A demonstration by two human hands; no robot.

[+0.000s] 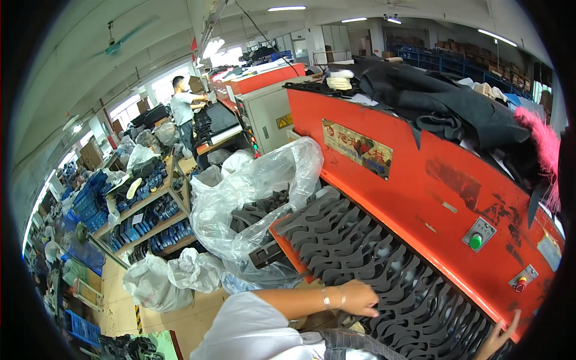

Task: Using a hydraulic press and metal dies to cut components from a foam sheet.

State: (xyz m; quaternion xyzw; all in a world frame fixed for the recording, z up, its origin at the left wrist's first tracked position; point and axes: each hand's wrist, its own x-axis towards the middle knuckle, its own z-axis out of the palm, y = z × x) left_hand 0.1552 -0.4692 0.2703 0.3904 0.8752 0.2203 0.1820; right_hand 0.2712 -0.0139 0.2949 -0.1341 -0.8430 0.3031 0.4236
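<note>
Rows of curved dark-grey cut pieces [384,264], thin and flat-looking, lie overlapping on the long bed of an orange-red machine [414,156]. My left hand [354,298], with a band at the wrist, is over the near edge of these rows. Its fingers are curled together; whatever they may hold is hidden. At the lower right, my right hand [499,339] is beside the far end of the rows, close to the machine's lower edge. Its visible fingers are spread, and nothing shows between them.
A large clear plastic bag [258,186] holding more dark pieces stands at the bed's left end. White sacks [159,282] lie on the floor beside a wooden rack [150,210] of blue items. Black sheets [444,96] cover the machine's top. Another person [183,111] works farther back.
</note>
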